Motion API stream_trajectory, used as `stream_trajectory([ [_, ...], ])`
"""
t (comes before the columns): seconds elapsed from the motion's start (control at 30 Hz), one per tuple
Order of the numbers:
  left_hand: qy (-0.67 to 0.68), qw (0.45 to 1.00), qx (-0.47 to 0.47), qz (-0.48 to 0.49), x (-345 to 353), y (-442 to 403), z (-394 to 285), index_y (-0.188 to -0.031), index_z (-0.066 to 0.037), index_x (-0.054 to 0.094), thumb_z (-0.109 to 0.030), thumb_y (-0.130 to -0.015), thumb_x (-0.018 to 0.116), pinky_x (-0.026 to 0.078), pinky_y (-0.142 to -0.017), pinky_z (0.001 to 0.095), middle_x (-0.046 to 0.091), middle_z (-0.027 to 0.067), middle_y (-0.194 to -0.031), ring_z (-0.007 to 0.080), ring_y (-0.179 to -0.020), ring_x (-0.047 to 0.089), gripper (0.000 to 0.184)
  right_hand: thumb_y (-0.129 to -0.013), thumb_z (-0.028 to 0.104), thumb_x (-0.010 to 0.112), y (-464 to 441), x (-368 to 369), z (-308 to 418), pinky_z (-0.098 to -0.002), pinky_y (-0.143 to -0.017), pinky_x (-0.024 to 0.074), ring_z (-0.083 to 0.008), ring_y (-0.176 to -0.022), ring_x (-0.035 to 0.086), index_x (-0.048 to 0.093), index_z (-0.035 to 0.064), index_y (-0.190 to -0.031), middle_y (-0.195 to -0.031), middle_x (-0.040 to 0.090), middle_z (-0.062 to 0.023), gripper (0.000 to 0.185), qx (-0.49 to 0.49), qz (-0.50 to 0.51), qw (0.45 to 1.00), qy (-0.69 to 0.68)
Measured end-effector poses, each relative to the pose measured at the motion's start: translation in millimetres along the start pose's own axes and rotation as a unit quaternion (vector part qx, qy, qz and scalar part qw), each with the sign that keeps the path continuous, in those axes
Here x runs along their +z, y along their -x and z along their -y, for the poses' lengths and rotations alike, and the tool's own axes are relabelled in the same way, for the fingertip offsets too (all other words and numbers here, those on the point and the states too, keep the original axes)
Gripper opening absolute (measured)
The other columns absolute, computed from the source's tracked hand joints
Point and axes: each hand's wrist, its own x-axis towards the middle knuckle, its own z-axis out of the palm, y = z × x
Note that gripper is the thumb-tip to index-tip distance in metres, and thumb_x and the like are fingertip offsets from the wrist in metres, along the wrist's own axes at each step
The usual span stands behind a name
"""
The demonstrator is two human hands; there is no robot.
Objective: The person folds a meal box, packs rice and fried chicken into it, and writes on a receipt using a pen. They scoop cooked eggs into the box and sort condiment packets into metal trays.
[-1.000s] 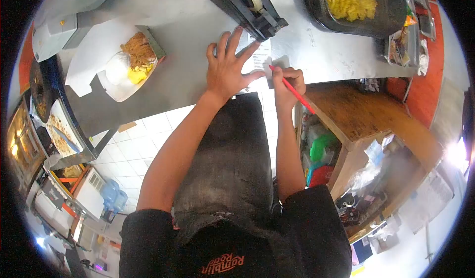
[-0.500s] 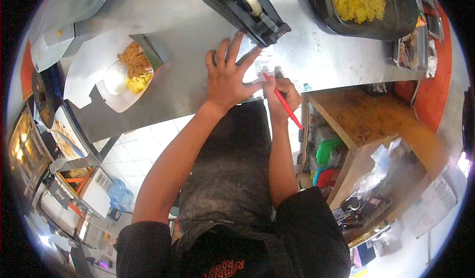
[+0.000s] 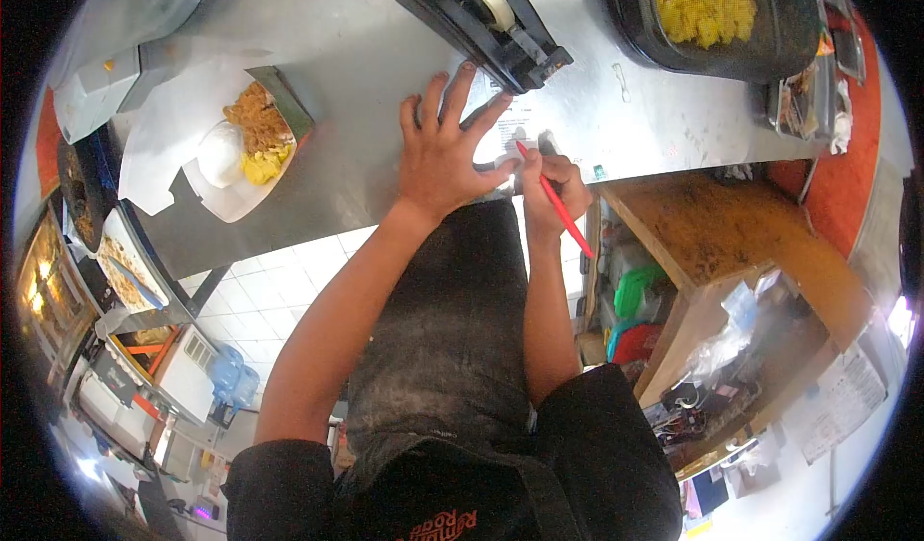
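My left hand (image 3: 445,151) lies flat with spread fingers on the steel counter, its thumb and fingertips at the edge of a printed slip of paper (image 3: 518,122). In my right hand (image 3: 555,193) is a red pen (image 3: 568,218), its tip over the slip. Just beyond my fingers stands a black tape dispenser (image 3: 481,21), partly over the slip's far end. To the left an open paper box (image 3: 154,137) holds rice (image 3: 221,153), brown shredded food (image 3: 258,117) and yellow food (image 3: 265,166).
A black container (image 3: 712,55) with yellow food is at the back right, beside clear containers (image 3: 804,103). Below the counter's right part is a wooden shelf unit (image 3: 731,223) with assorted items. A blue water jug (image 3: 231,377) stands at the lower left.
Over the last second my right hand and the pen shifted slightly left relative to the slip. The camera view moved a little. My left hand kept its spread pose on the counter.
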Motion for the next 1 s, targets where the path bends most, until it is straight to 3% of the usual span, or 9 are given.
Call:
stream_trajectory([
  [0.27, -0.009, 1.0, 0.003, 0.003, 8, 3, 3, -0.135, -0.028, 0.059, -0.061, -0.075, 0.068, 0.025, -0.104, 0.0595, 0.034, 0.0144, -0.154, 0.0385, -0.133, 0.034, 0.069, -0.08, -0.005, 0.075, -10, 3, 9, -0.0233, -0.052, 0.0468, -0.0104, -0.055, 0.059, 0.054, 0.0021, -0.072, -0.066, 0.067, -0.0135, 0.023, -0.066, 0.05, 0.997, 0.002],
  [0.8, -0.011, 1.0, 0.0, 0.009, 6, 2, 2, -0.135, -0.028, 0.059, -0.058, -0.074, 0.069, 0.026, -0.103, 0.06, 0.035, 0.0148, -0.153, 0.0387, -0.132, 0.036, 0.069, -0.079, -0.005, 0.076, -8, 5, 5, -0.0236, -0.053, 0.0468, -0.0101, -0.056, 0.059, 0.054, 0.0022, -0.069, -0.065, 0.066, -0.0108, 0.025, -0.051, 0.073, 0.996, 0.018],
  [1.0, 0.001, 1.0, -0.001, 0.014, 1, -1, 0, -0.134, -0.027, 0.059, -0.058, -0.074, 0.07, 0.027, -0.103, 0.0587, 0.036, 0.0151, -0.152, 0.0378, -0.132, 0.036, 0.069, -0.08, -0.006, 0.074, -8, 3, 5, -0.0246, -0.054, 0.0481, -0.0123, -0.058, 0.061, 0.055, 0.0011, -0.072, -0.065, 0.066, -0.0117, 0.022, -0.031, -0.004, 0.999, 0.006],
])
